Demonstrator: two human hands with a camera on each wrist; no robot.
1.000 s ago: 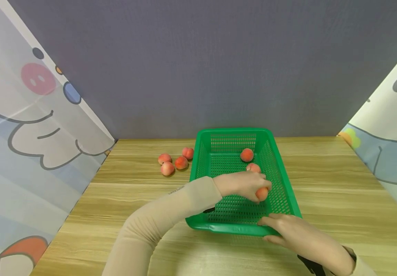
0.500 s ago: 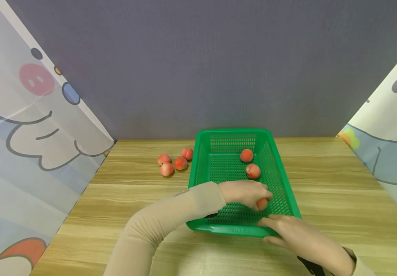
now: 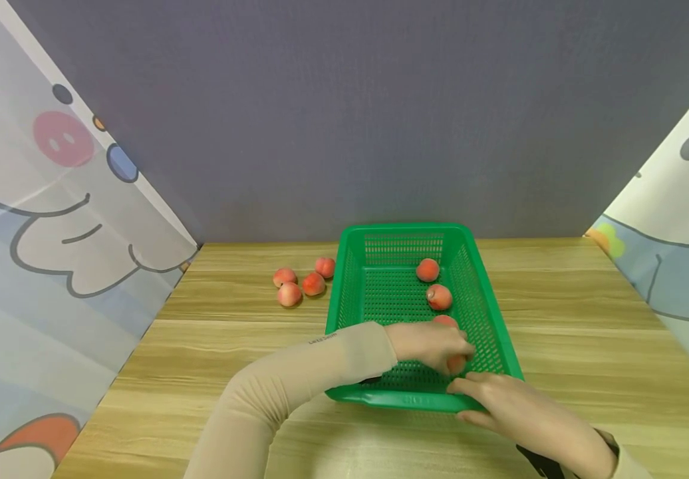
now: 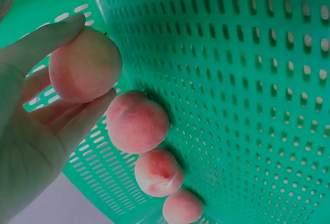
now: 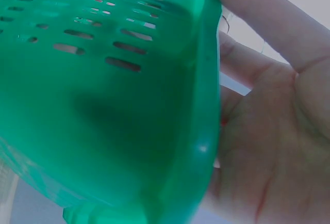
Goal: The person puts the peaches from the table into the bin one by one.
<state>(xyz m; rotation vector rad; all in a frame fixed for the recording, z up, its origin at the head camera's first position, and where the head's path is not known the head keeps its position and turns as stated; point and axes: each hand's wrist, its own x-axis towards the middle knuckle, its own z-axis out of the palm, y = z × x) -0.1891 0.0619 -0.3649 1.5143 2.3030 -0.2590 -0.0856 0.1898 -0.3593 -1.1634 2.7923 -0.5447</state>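
My left hand is inside the green plastic basket, near its right wall. Fingers and thumb grip a peach, mostly covered by the hand in the head view. Beyond it, one peach, a second peach with a brownish mark, and a third peach line up along the basket's side. With its fingers over the near rim and its thumb outside, my right hand holds the basket at the near right corner.
Several peaches lie grouped on the wooden table, left of the basket. A grey panel rises along the table's back edge. Cartoon-printed curtains hang at both sides.
My left hand has moved with its peach toward the basket's near rim. Two peaches in the row have come into view from behind it. My right hand stays in place.
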